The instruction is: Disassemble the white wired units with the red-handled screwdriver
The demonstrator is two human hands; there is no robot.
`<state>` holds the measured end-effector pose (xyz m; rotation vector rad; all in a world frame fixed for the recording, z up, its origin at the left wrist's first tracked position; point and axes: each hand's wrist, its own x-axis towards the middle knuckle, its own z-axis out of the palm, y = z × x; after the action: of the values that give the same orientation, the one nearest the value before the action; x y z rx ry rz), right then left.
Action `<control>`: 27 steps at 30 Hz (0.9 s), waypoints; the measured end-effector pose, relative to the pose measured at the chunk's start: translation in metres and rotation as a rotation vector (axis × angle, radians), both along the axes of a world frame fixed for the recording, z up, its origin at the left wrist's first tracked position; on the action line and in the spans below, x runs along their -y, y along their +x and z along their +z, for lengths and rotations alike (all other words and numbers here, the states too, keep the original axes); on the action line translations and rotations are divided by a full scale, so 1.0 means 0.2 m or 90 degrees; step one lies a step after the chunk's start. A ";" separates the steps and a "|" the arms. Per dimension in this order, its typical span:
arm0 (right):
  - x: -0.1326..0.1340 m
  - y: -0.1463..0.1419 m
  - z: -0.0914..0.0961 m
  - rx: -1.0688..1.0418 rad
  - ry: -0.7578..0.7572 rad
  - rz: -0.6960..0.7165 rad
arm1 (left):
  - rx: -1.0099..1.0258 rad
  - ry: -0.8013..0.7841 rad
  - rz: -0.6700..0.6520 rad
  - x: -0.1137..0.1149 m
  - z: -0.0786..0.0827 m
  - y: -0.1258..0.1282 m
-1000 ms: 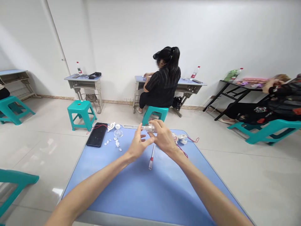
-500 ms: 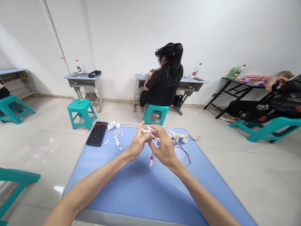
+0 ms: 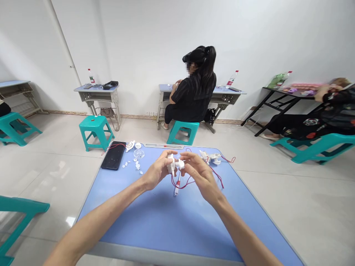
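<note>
Over the far part of the blue desk, my left hand point(image 3: 156, 173) is closed around a white plastic assembly point(image 3: 171, 164). A rounded white end piece point(image 3: 181, 164) sticks out of the assembly toward the right. The thumb and fingers of my right hand point(image 3: 202, 178) are closed at that end piece; their exact contact is partly hidden. From the assembly a thin red cord point(image 3: 181, 188) loops down and across to the right. Beneath the hands lies a screwdriver point(image 3: 176, 190) with a clear and red handle, its shaft pointing away from me.
A black phone point(image 3: 113, 156) lies at the desk's far left, near a clear disc point(image 3: 139, 154) and several small white pieces point(image 3: 137, 166). More white parts point(image 3: 213, 159) with red cords sit at the far right. Beyond are a seated person point(image 3: 195, 92) and green stools point(image 3: 95, 127).
The white assembly has been turned, so its rounded end now shows between my hands. The red cord now hangs in a loop below. My right hand has shifted slightly right.
</note>
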<state>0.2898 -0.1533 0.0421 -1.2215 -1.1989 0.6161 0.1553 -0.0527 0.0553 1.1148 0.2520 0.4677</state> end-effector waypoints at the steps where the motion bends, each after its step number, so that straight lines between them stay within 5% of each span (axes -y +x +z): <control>1: -0.01 -0.01 -0.01 -0.011 -0.027 0.031 | -0.015 0.010 -0.004 0.00 -0.01 0.00; 9: -0.03 -0.05 -0.10 -0.080 -0.183 0.115 | -0.118 0.044 0.017 0.01 -0.12 -0.06; 13: -0.03 -0.04 -0.14 -0.084 -0.197 0.160 | -0.151 0.143 0.032 0.05 -0.14 -0.10; 17: -0.02 -0.04 -0.17 0.018 -0.182 0.111 | -0.173 0.228 0.070 0.08 -0.16 -0.11; 23: 0.02 -0.07 -0.15 0.319 -0.080 -0.050 | -0.140 0.175 0.039 0.08 -0.20 -0.12; 27: 0.01 -0.08 -0.15 0.363 -0.091 -0.032 | -0.159 0.182 0.066 0.07 -0.24 -0.12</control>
<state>0.2730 -0.1554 0.0115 -1.6065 -1.6064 0.3231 0.1308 -0.0664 0.0063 1.4464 0.4749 0.4657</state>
